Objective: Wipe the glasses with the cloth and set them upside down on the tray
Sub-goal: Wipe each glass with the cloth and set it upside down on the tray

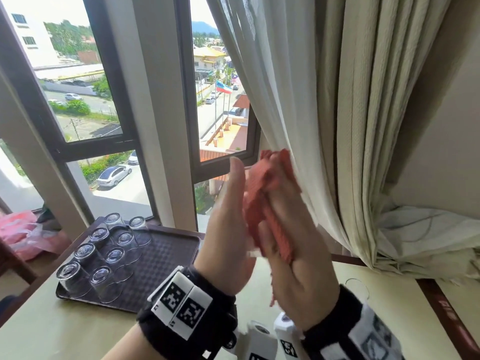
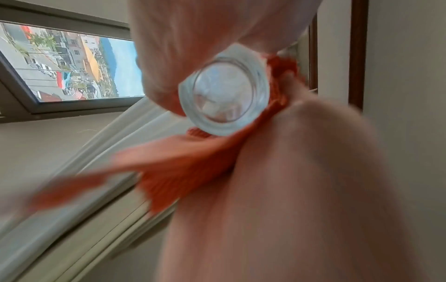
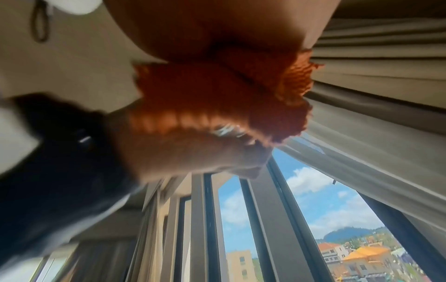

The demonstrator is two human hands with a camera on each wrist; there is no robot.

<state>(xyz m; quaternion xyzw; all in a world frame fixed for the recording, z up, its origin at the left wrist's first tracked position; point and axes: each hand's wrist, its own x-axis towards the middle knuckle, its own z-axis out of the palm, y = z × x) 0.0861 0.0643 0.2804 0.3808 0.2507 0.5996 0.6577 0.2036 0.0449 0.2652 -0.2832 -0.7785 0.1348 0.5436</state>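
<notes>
Glass (image 2: 223,91), clear, thick-based, orange-cloth-wrapped (image 1: 270,201), in both hands' (image 1: 228,229) (image 1: 298,276) grip.

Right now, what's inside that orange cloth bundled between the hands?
A glass: the left wrist view shows its thick clear base poking out of the orange cloth. Its walls and rim are covered by cloth and both hands.

Strong daylight pours in through the window (image 1: 85,81), overexposed at the upper left of the head view, where straight frames bow toward the edges. Both wrist views are smeared by motion blur: the orange cloth (image 2: 183,164) streaks, and the right hand (image 3: 217,28) sits backlit and dark.
</notes>
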